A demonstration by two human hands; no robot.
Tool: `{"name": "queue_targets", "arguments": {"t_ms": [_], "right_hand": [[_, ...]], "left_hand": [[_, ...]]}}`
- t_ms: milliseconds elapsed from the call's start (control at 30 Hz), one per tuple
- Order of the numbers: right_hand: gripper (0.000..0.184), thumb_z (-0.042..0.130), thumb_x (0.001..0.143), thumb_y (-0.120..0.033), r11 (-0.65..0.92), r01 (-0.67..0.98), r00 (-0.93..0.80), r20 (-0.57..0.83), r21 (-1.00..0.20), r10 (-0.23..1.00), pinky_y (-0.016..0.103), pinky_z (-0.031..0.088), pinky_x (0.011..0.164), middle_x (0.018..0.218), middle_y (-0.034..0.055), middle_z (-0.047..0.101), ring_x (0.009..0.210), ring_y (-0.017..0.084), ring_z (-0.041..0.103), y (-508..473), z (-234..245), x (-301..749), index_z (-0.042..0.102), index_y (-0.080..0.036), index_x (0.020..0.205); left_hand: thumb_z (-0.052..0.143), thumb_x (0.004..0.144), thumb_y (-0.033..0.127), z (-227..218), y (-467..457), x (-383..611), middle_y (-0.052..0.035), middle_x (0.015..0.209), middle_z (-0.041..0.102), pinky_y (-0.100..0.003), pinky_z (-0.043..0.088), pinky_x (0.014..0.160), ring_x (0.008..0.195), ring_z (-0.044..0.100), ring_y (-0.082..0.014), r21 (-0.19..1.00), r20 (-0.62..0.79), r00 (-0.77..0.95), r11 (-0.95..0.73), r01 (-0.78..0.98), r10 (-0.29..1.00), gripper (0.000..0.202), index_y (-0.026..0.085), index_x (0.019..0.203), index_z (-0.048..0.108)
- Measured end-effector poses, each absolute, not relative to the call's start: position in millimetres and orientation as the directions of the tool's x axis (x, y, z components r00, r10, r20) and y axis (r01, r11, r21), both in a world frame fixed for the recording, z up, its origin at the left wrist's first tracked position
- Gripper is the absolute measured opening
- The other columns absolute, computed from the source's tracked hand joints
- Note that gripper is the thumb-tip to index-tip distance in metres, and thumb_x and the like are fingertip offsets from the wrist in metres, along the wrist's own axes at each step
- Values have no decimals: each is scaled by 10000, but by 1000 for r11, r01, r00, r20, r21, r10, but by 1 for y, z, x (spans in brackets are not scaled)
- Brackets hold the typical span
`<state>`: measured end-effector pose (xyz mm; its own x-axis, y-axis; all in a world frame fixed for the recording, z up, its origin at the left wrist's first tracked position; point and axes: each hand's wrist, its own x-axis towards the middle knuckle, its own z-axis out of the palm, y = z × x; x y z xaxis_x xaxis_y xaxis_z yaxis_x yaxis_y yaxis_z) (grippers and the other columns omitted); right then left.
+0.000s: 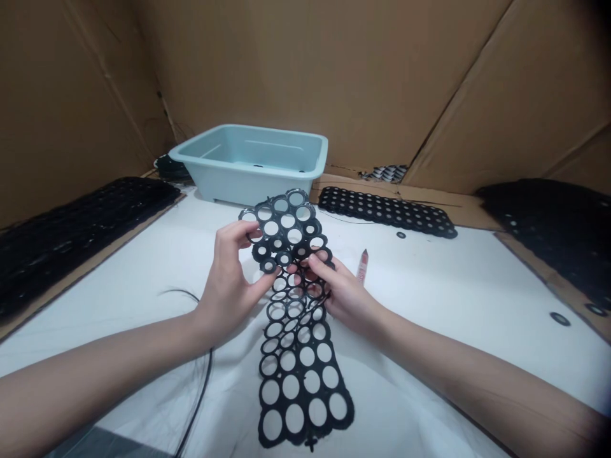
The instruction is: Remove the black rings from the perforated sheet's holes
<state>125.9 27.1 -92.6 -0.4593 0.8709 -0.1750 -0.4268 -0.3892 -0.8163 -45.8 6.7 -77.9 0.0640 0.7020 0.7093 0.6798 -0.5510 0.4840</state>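
A long black sheet punched with round holes (294,356) runs from the table's near edge up between my hands, its far end lifted off the white table (453,286). My left hand (229,286) pinches the sheet's left side, thumb and fingers closed around small black rings in it. My right hand (341,289) grips the sheet's right side, fingers pressed over the holes. Both hands hold it at mid-length above the table.
A pale blue plastic tub (252,162) stands behind the sheet. Another black perforated strip (386,210) lies at the back right. Dark stacks of similar sheets sit at far left (71,229) and far right (558,222). A red-and-white pen (363,266), loose black rings (559,318) and a black cable (200,381) lie on the table. Cardboard walls surround it.
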Motion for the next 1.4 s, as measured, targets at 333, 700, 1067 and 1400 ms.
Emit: {"name": "queue_targets", "arguments": {"t_ms": [333,700,1067,1400], "right_hand": [[226,622,741,-369,-359,-385,-435,-176,-850,883,258,416,664,849,22,613,728,121,561,26,-90,126,545,-191,858],[214,636,736,-344,-350,-397,-452,-150,-849,879,243,433,651,826,19,609,721,111,558,25,-88,127,550,-178,840],[198,635,735,-356,-325,-324,-509,-127,-888,851,243,417,701,769,12,561,708,98,522,26,-92,128,599,-163,763],[204,639,726,-366,-298,-267,-497,-134,-916,858,264,406,714,766,15,554,726,115,520,26,-90,129,609,-169,770]], "left_hand": [[661,654,146,-78,6,-46,-86,1115,439,-397,460,848,1025,469,-223,452,728,79,-563,692,681,611,208,1188,372],[668,634,120,-77,5,-46,-90,1123,437,-391,462,846,1032,462,-228,443,733,79,-563,697,675,631,192,1189,375],[650,650,120,-77,5,-44,-92,1116,441,-413,461,840,1031,458,-237,429,743,97,-582,691,662,611,209,1189,377],[657,646,116,-78,3,-45,-102,1115,446,-430,452,867,1058,439,-249,395,758,124,-601,695,641,610,196,1185,383]]}}
